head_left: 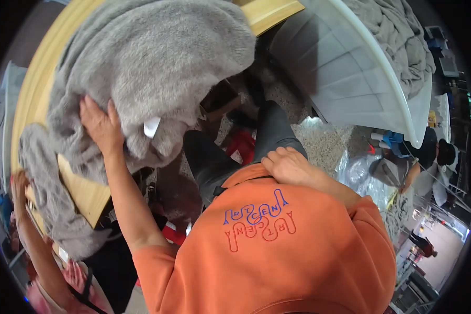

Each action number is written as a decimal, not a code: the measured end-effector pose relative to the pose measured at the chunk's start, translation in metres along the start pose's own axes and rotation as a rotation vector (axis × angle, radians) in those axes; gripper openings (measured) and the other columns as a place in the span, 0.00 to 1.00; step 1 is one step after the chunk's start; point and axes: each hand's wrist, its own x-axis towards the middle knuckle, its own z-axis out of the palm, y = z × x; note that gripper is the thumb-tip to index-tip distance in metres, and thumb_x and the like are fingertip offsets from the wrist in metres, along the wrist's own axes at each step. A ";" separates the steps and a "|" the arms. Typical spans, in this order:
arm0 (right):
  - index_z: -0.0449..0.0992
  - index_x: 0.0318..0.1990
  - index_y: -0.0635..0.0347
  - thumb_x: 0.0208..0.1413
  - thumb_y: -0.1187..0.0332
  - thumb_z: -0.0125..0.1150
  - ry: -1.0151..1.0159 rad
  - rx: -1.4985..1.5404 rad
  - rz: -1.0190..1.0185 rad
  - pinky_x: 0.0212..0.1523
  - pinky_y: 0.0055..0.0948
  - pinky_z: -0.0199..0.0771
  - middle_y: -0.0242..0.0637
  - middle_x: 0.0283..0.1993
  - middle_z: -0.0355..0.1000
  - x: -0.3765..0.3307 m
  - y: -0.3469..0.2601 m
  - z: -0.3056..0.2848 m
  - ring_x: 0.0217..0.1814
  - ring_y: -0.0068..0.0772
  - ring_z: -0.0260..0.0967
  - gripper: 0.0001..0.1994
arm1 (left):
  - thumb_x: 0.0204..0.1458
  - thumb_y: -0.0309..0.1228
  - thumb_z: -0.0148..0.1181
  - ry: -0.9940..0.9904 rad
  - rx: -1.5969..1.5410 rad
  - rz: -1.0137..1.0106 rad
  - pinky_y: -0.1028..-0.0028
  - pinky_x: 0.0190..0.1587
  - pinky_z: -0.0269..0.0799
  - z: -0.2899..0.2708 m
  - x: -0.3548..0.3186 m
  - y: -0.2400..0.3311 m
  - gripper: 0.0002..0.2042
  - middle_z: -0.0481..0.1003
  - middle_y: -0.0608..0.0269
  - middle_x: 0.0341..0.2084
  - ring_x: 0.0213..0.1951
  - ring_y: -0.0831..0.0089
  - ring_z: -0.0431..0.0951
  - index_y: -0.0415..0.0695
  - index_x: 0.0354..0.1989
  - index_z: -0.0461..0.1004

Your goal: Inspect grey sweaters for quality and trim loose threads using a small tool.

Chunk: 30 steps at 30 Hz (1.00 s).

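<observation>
A thick grey plush fabric (pixel 162 57) lies heaped on the pale wooden table and hangs over its near edge. My left hand (pixel 102 125) rests flat on its left part, fingers apart and partly sunk into the pile. Just right of that hand, a small white label (pixel 152 127) shows on the plush. At my waist, my right hand (pixel 288 163) is closed with bent fingers on the hem of my orange shirt (pixel 309 225); the fingertips are partly hidden.
Left, another person's arm (pixel 34 235) reaches to a grey plush piece (pixel 63 193) over the wooden table (pixel 86 196). A large whitish bin (pixel 345 63) stands at the right, more grey fabric (pixel 397 42) beyond it. Clear plastic (pixel 353 170) lies on the floor; another person (pixel 426 149) is far right.
</observation>
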 end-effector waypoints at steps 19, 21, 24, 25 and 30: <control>0.67 0.34 0.62 0.46 0.67 0.52 0.163 0.194 0.046 0.38 0.39 0.66 0.46 0.32 0.67 -0.081 -0.012 0.026 0.37 0.46 0.64 0.10 | 0.38 0.35 0.61 0.180 0.091 -0.518 0.61 0.56 0.50 -0.094 -0.046 -0.001 0.32 0.54 0.45 0.53 0.56 0.52 0.52 0.39 0.53 0.56; 0.67 0.32 0.63 0.46 0.66 0.53 0.159 0.176 0.026 0.37 0.40 0.66 0.46 0.31 0.67 -0.077 -0.011 0.025 0.36 0.46 0.65 0.10 | 0.36 0.37 0.62 0.116 -0.124 -0.711 0.65 0.53 0.55 -0.092 -0.048 -0.022 0.33 0.61 0.44 0.49 0.51 0.54 0.60 0.37 0.52 0.57; 0.67 0.32 0.63 0.46 0.66 0.52 0.140 0.191 0.008 0.38 0.40 0.66 0.47 0.32 0.67 -0.070 -0.011 0.024 0.37 0.47 0.65 0.10 | 0.36 0.43 0.61 0.073 -0.311 -0.792 0.68 0.49 0.60 -0.075 -0.044 -0.051 0.32 0.68 0.46 0.42 0.45 0.57 0.68 0.35 0.48 0.62; 0.67 0.32 0.63 0.46 0.66 0.52 0.136 0.200 0.024 0.38 0.40 0.66 0.47 0.32 0.68 -0.069 -0.011 0.024 0.37 0.47 0.65 0.10 | 0.35 0.45 0.59 0.208 -0.422 -0.821 0.67 0.43 0.64 -0.068 -0.042 -0.056 0.26 0.73 0.49 0.34 0.38 0.57 0.72 0.34 0.38 0.70; 0.68 0.35 0.63 0.47 0.65 0.51 0.125 0.212 0.072 0.39 0.39 0.66 0.47 0.33 0.68 -0.062 -0.007 0.020 0.37 0.47 0.65 0.11 | 0.38 0.34 0.57 0.568 -0.499 -1.010 0.71 0.32 0.67 -0.081 0.005 -0.046 0.14 0.74 0.53 0.19 0.24 0.67 0.73 0.32 0.25 0.73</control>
